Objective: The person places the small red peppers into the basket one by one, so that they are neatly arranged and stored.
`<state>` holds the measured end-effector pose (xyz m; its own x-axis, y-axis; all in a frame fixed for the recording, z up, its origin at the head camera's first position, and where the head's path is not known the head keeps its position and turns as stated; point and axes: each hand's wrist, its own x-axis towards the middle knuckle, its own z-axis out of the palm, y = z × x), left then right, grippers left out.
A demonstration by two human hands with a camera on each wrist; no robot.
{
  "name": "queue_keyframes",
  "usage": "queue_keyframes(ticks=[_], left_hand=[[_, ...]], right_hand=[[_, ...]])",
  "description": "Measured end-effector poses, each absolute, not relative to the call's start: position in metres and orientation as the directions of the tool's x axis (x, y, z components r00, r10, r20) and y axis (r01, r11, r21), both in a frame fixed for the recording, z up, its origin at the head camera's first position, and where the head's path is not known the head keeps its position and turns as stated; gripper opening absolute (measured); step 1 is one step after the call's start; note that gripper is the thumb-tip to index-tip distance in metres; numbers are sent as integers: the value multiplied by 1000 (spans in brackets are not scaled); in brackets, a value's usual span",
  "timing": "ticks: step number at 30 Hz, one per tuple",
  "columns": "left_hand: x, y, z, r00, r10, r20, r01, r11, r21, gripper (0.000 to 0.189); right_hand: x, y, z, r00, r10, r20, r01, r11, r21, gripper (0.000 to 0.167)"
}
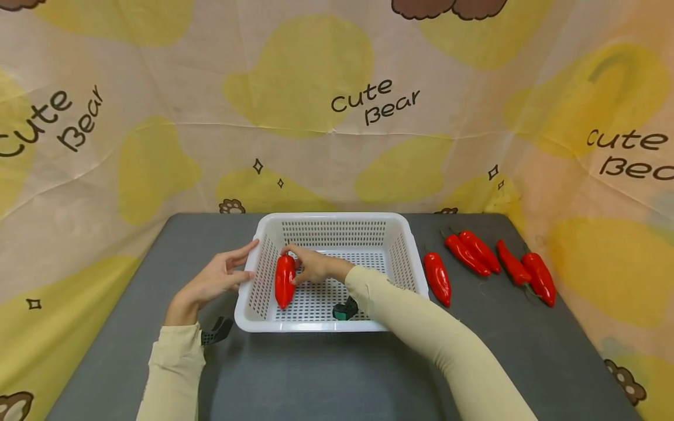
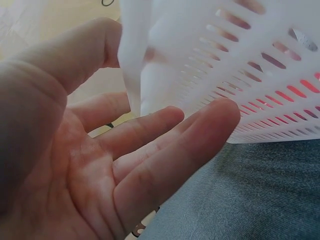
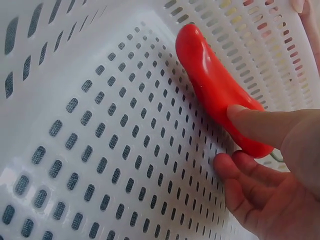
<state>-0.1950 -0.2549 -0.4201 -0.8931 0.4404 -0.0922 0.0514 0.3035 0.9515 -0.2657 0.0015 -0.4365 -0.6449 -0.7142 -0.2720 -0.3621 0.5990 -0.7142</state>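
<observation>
A glossy red chili pepper [image 1: 285,282] lies lengthwise inside the white plastic basket [image 1: 337,327], close to its left wall. My right hand [image 1: 314,267] reaches over the front right of the basket and holds this pepper near its stem end. In the right wrist view the thumb [image 3: 245,116] presses on the pepper's side, with other fingers curled by its lower end. My left hand [image 1: 213,280] is outside the basket, its fairly straight fingers touching the left rim. Slotted basket wall [image 2: 270,95] stands before those fingers in the left wrist view.
Right of the basket, a single red chili pepper [image 1: 437,279] lies close to the wall. Farther right are several more, including a pair [image 1: 468,254] and another overlapping pair [image 1: 537,279]. They rest on the grey table [image 1: 326,374], with a patterned cloth [image 1: 295,76] hanging behind.
</observation>
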Motion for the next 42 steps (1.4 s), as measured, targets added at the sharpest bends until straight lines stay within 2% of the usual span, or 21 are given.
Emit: queue_keyframes(ticks=[27,42], left_hand=[[-195,-254,-421,-903,420,-86,71,345,936,77],[-195,-256,-422,-902,426,-75,76,327,942,76]], right_hand=[[-268,4,-437,-635,-722,-273,-359,589,-724,80],[-268,16,-418,-646,-733,-215,-388,557,-734,78]])
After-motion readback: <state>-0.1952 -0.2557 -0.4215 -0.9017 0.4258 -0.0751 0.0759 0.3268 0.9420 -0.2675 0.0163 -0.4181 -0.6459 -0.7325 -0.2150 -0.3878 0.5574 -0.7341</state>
